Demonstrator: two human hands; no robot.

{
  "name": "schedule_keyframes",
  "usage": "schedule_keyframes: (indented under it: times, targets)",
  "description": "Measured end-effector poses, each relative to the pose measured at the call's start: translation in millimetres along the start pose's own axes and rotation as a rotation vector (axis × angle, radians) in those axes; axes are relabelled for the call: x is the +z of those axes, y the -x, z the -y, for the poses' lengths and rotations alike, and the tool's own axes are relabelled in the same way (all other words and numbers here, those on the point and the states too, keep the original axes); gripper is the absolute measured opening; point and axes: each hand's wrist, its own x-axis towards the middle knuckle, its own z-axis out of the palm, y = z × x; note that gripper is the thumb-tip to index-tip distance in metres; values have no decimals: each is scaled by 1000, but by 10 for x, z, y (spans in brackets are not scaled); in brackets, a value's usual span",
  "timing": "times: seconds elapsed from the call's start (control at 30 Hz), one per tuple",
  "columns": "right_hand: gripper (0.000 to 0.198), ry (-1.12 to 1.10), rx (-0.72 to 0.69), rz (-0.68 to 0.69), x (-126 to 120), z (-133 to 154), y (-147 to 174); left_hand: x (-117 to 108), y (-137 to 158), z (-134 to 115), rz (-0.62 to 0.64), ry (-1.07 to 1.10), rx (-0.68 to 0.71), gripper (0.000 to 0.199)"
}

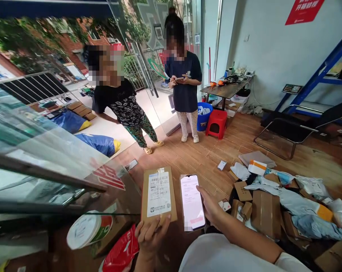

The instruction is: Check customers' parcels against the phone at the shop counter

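My left hand (153,233) grips a small brown cardboard box (173,204) by its bottom edge and holds it up. A white shipping label (159,194) with barcodes and print faces me on the box. Beside it, a smartphone (192,202) is held upright in my right hand (209,202), with the thumb at the screen's right edge. Its bright screen shows lines of text too small to read. Phone and box are apart. Below my left hand lies a red plastic package (121,249), and a white-lidded tub (84,231) stands to its left.
Cardboard parcels (265,213) and plastic mailers (292,196) are heaped on the floor at right. One person (186,81) stands ahead with a phone, another (125,109) near the glass door (144,56). A red stool (217,122), blue bin (203,119) and folding chair (295,126) stand behind.
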Motion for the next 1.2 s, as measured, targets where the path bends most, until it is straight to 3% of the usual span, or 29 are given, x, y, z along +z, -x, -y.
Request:
schedule_keyframes:
  times: [0.13,0.37,0.53,0.8,0.93,1.07,1.2]
  targets:
    - [31,12,14,-33,46,432,-607,668,-417,189,-24,14,8,47]
    - [24,-13,-8,-40,182,919,-1369,1487,-876,512,-16,20,36,46]
    - [24,-13,1,-108,389,1296,-1972,2216,-1168,897,-54,53,71,45]
    - [31,-49,-125,-177,861,1906,-3302,3723,-1691,1893,-113,97,156,54]
    - [28,-97,-164,-257,992,2211,-3885,4485,-2037,2308,-118,198,134,52]
    - [25,-157,-234,-356,949,2534,-4365,5232,-2432,2501,-131,311,136,52]
    - [20,-243,-289,-484,675,2895,-4876,6045,-2790,2504,-167,414,175,44]
